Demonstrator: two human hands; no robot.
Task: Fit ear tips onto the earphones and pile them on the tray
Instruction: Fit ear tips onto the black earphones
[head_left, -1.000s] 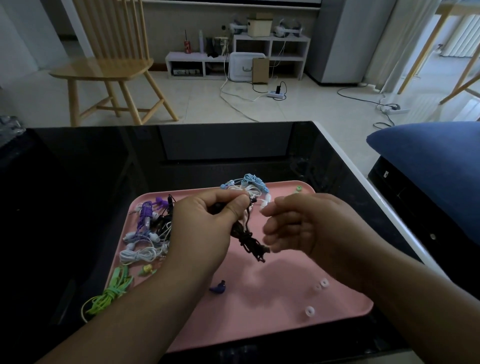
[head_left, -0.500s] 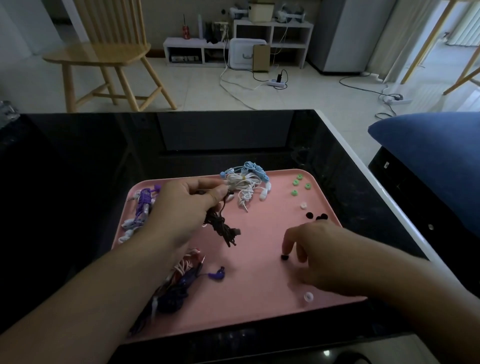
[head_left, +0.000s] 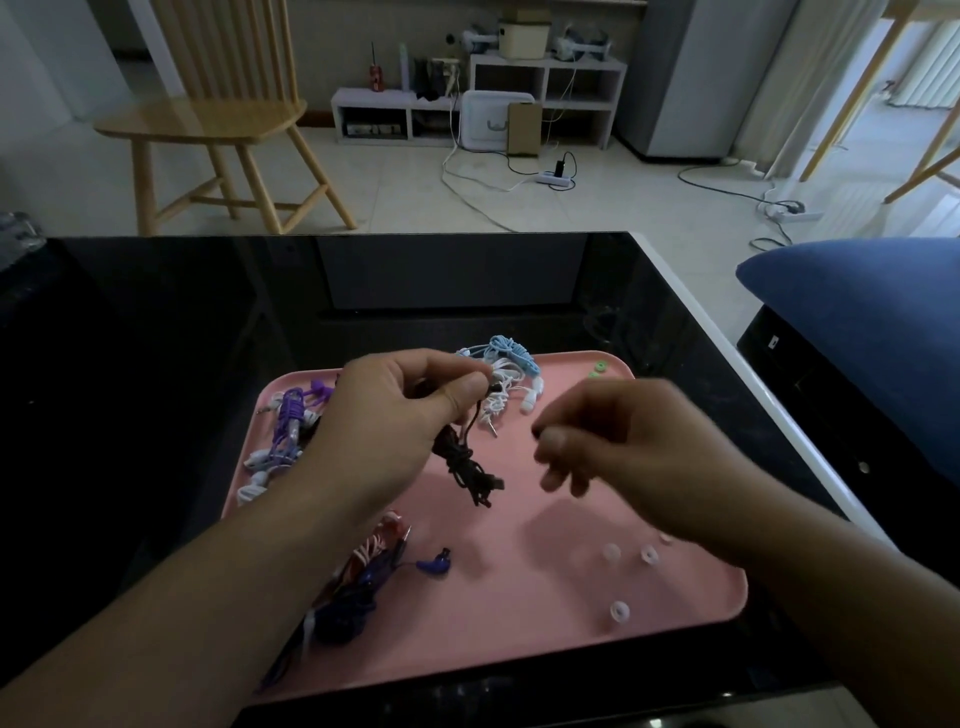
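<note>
A pink tray (head_left: 524, 629) lies on the black table. Above it my left hand (head_left: 395, 431) pinches the bud end of a bundled black earphone (head_left: 467, 470), whose cord hangs down. My right hand (head_left: 618, 447), a little to the right, pinches a small black ear tip (head_left: 537, 432) between thumb and forefinger. On the tray lie a blue and white earphone bundle (head_left: 511, 371), purple earphones (head_left: 291, 431), a dark blue and red bundle (head_left: 363, 582) and three white ear tips (head_left: 618, 610). Green ear tips (head_left: 597, 370) sit at the far right corner.
The tray sits near the table's front edge (head_left: 519, 701). A blue cushion (head_left: 872, 332) is at the right beside the table. A wooden chair (head_left: 218, 114) and floor cables stand beyond the table's far edge.
My right hand picked a black ear tip off the tray and rose toward my left hand. The left hand kept holding the black earphone at about the same place.
</note>
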